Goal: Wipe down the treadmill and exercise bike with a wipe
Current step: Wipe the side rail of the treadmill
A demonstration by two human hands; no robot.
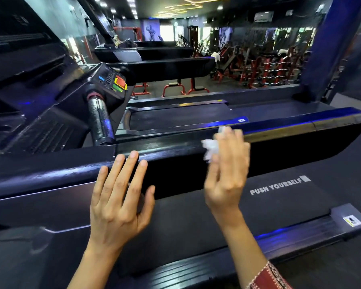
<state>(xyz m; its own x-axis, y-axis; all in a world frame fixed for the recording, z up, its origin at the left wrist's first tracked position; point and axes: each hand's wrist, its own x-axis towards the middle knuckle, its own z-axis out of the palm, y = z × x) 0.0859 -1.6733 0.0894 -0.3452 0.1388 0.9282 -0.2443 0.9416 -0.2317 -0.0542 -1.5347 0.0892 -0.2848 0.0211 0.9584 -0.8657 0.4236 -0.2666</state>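
1. Right hand [227, 170]: the grip is grasping a crumpled wipe [211, 149], pressed on the top face of the handrail [165, 148] of the treadmill [40, 205]; the fingers are blurred, so I cannot tell exactly how they lie.
2. Left hand [117, 203]: the grip is released, fingers straight; the fingertips rest on the near face of the handrail, near the wiping hand, on its console side.
3. Hazard A, lost wipe: the wipe is loosely wadded and part of it spills out past the fingers; I judge that a long stroke along the handrail could drag it free; it would fall to the belt [217, 215] below the handrail.
4. Hazard B, patchy cleaning: a bunched wad meets the handrail over a small patch only; strips of its near face and far edge may be missed.
5. Hazard C, stray key press: the console [104, 80] at the left end of the handrail carries coloured keys [119, 84]; a stroke overrunning that end could press one; the belt might start.
6. Hazard D, fresh prints: bare fingertips resting on the handrail may mark its glossy face again.
7. Beyond the handrail I can pick out no exercise bike; I judge that half of the task outstanding.
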